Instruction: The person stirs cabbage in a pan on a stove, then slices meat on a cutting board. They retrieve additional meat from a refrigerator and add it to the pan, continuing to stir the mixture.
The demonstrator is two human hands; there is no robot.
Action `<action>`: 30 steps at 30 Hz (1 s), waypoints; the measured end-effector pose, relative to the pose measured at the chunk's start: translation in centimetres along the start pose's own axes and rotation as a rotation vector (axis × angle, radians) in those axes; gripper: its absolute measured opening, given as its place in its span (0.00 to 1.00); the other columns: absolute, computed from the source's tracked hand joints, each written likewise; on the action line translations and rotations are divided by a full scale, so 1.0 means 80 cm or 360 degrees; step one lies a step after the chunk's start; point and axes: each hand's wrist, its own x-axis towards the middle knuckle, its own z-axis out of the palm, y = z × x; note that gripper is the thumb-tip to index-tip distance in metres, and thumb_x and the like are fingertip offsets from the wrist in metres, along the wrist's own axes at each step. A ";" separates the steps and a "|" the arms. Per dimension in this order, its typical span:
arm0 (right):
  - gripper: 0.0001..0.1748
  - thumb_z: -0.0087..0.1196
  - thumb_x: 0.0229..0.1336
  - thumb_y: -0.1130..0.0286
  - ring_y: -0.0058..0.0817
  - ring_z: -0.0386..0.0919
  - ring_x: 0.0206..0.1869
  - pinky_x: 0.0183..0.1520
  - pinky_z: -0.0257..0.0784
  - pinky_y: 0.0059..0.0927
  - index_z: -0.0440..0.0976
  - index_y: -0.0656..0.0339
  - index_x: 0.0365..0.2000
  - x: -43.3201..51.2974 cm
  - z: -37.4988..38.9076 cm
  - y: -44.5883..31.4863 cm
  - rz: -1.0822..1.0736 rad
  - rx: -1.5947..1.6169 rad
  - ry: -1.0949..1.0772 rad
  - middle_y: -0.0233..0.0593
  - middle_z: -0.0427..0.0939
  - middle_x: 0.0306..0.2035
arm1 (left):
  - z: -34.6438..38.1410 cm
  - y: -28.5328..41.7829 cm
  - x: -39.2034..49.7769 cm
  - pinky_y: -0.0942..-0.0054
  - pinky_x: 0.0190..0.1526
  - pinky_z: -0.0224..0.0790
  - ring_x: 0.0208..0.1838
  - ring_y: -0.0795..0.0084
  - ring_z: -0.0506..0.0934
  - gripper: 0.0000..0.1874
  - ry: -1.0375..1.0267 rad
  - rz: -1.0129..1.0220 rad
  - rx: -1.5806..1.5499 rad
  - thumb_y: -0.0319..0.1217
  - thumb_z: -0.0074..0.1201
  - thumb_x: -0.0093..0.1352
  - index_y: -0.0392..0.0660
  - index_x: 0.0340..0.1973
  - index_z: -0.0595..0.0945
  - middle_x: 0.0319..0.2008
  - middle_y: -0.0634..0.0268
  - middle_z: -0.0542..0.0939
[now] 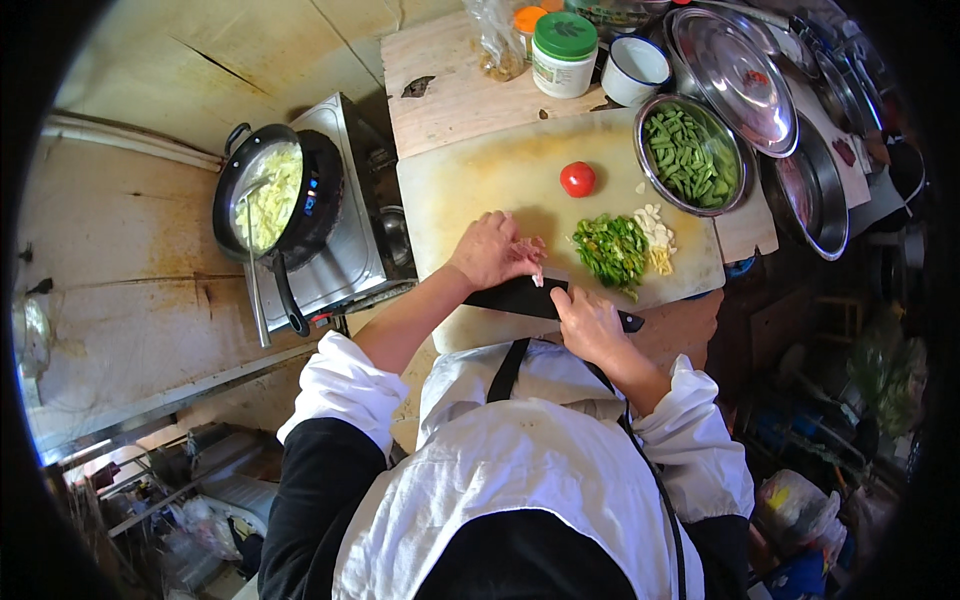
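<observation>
My right hand (pixel 589 319) grips the handle of a dark-bladed kitchen knife (pixel 510 296), whose broad blade lies across the near part of a worn white cutting board (pixel 480 180). Just beyond the blade, the fingers of my left hand (pixel 487 251) hold a piece of raw pink meat (pixel 529 251); a pale end hangs at the blade's edge. To the right on the board are a heap of chopped green peppers (pixel 611 251), sliced garlic (pixel 654 223) and yellowish strips (pixel 661 259). Farther back sits a whole tomato (pixel 577 179).
At left, a wok (pixel 300 202) holding pale cabbage (pixel 271 199) and a metal ladle (pixel 253 270) stands on a gas stove (pixel 360 247). Cut green beans (pixel 686 157) fill a steel bowl at the board's back right. Behind are a green-lidded jar (pixel 564 60) and an enamel mug (pixel 634 71).
</observation>
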 end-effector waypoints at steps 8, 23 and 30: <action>0.11 0.49 0.39 0.79 0.48 0.73 0.29 0.30 0.69 0.45 0.66 0.62 0.30 0.000 0.003 -0.002 0.0030 0.0031 -0.0005 0.48 0.70 0.25 | 0.007 0.000 0.013 0.61 0.45 0.66 0.44 0.56 0.72 0.19 -0.0156 -0.0138 0.0274 0.40 0.58 0.56 0.41 0.37 0.74 0.38 0.55 0.73; 0.16 0.54 0.47 0.68 0.50 0.75 0.32 0.35 0.69 0.46 0.68 0.54 0.39 -0.015 0.002 0.019 0.0568 0.0679 -0.0366 0.50 0.77 0.27 | -0.005 0.014 -0.106 0.70 0.27 0.70 0.25 0.62 0.75 0.05 0.0562 -0.0664 -0.0451 0.19 0.50 0.59 0.38 0.31 0.77 0.27 0.55 0.76; 0.16 0.57 0.45 0.67 0.50 0.74 0.29 0.32 0.67 0.46 0.69 0.56 0.37 -0.004 0.002 0.040 0.0637 0.0685 -0.0214 0.50 0.75 0.22 | 0.056 0.050 -0.115 0.65 0.44 0.67 0.42 0.55 0.72 0.12 0.0261 -0.0294 0.0145 0.21 0.49 0.53 0.45 0.33 0.77 0.36 0.55 0.74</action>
